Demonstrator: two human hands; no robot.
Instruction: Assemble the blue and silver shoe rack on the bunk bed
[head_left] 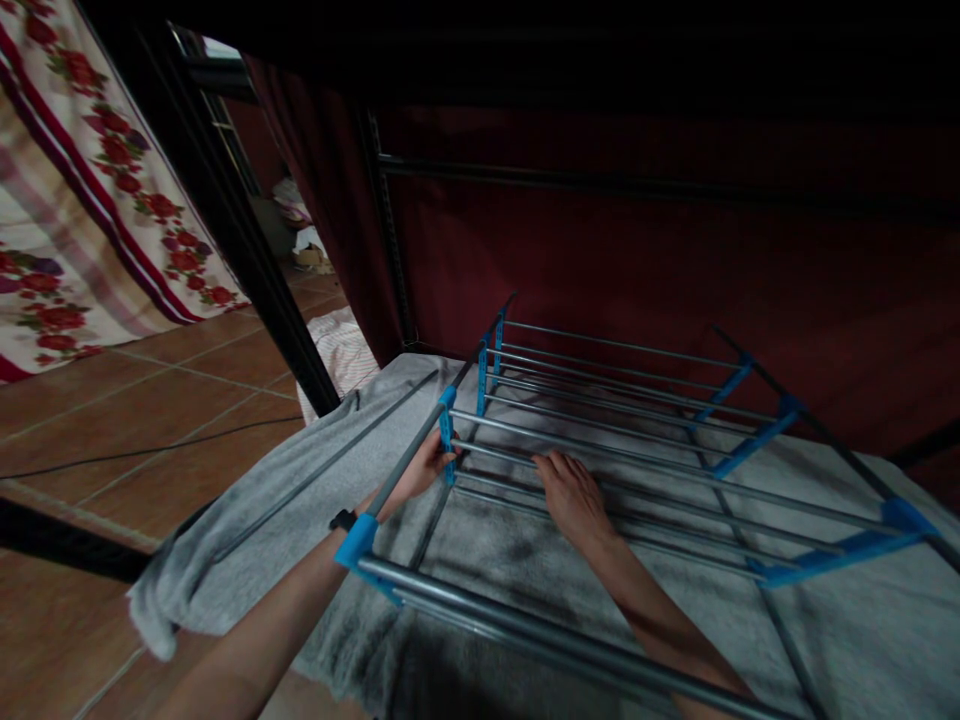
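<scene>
A metal rack (630,451) of thin grey tubes with blue plastic brackets lies across a grey blanket. My left hand (427,464), a black band on its wrist, reaches in under the side tube. Its fingers and thumb close round a blue bracket (448,425) at the left end of the tubes. Farther right, my right hand (576,497) comes over the front tubes. Its fingers are bent over a thin crossbar (495,454), with the fingertips partly hidden. More blue brackets (840,560) join the tubes at the right end.
A loose grey tube (322,468) lies on the blanket (262,560) to the left. A black metal post (247,230) rises beside it, and a dark red curtain (600,260) hangs behind. Brown floor tiles (187,400), a black cable (150,452) and a floral cloth (97,190) are at left.
</scene>
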